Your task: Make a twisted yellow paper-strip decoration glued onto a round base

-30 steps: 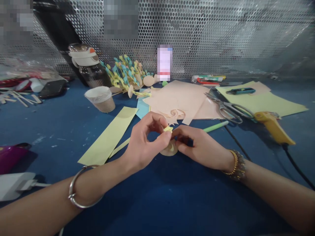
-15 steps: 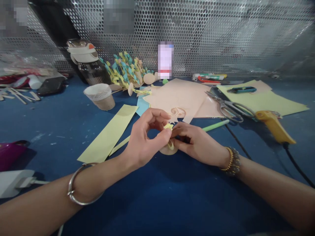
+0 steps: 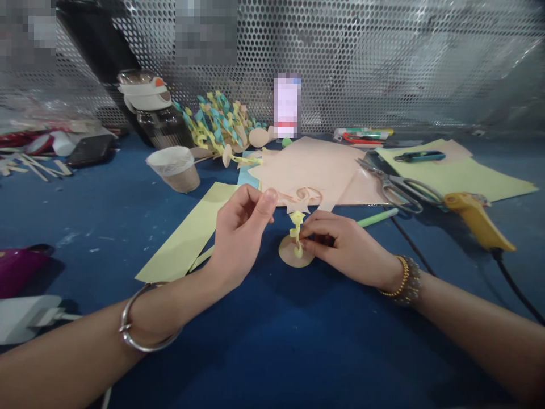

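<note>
A curled yellow paper strip (image 3: 297, 233) with a star-like top stands upright on a round pale paper disc (image 3: 293, 260) on the blue table. At its right side, my right hand (image 3: 340, 241) has thumb and fingers closed on the strip. My left hand (image 3: 242, 233) is raised to the left, apart from the strip, its thumb pressed against the bent fingers. Whatever may be in that pinch is hidden. Behind the hands, a peach paper sheet (image 3: 306, 165) carries a loose paper curl (image 3: 304, 196).
To the left lie a yellow paper strip (image 3: 183, 238) and a paper cup (image 3: 174, 169), with a bottle (image 3: 155, 113) behind. Many curled paper pieces (image 3: 223, 122) stand at the back. Rightward are scissors (image 3: 395, 187), a yellow glue gun (image 3: 477, 221), a cutter (image 3: 419, 156) and a green stick (image 3: 377, 217).
My left hand has drawn away from the yellow strip, up and to the left, leaving the strip and disc uncovered. My right hand has stayed at the strip.
</note>
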The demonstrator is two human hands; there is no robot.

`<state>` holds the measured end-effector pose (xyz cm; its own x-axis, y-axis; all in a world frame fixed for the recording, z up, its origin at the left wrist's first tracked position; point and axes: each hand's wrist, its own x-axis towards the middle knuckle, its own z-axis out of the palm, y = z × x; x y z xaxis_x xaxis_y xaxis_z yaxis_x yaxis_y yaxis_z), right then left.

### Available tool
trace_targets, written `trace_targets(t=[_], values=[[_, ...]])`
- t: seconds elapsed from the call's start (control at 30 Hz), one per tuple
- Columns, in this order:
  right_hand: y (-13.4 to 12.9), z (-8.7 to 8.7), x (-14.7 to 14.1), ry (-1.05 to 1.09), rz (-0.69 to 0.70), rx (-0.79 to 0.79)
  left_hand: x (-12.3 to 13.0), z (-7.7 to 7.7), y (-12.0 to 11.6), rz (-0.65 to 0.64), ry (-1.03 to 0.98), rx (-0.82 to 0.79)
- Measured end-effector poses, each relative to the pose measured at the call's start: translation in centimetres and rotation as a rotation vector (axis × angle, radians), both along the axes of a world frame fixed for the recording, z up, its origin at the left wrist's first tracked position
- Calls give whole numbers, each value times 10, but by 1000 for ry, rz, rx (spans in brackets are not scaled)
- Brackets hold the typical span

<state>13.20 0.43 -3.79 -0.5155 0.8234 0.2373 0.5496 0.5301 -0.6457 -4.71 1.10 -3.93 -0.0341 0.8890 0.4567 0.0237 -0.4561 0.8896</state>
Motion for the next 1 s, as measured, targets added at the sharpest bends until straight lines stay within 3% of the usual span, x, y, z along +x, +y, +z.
trace_targets(t=[0.33,1.0], values=[[0,0,2,-4,39,5,0,8,-13,-68,272,29],[1,0,2,22,27,-18,0,8,-13,-108,238,-42]])
